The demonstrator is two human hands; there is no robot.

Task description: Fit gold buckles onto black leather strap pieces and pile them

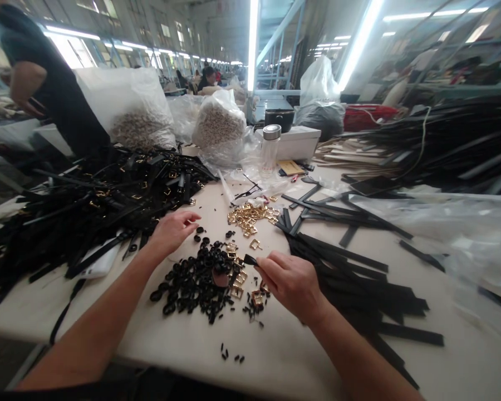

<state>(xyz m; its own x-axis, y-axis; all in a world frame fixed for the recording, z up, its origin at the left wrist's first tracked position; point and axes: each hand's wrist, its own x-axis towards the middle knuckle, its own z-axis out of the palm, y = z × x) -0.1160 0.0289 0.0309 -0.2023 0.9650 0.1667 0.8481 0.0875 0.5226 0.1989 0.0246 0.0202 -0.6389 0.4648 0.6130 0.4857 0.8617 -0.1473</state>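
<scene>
My right hand [291, 283] is closed in a pinch on a black strap [250, 260], whose short end sticks out past the fingertips; the rest is hidden by the hand. My left hand [173, 231] hovers at the table's left middle with its fingers stretched out and nothing visible in them. Close to its fingertips, a pile of small black loops [200, 273] spreads between my two hands. Gold buckles [250, 217] lie heaped behind that pile, and several more run down its right side. Tiny black pieces [232, 356] are scattered near the front edge.
Finished-looking black straps with buckles [129, 189] form a large heap at left. Flat black strips [359, 273] cover the right side. Behind stand a glass bottle [270, 150], a white box [296, 143] and filled plastic bags [219, 125]. A person [45, 78] stands at far left.
</scene>
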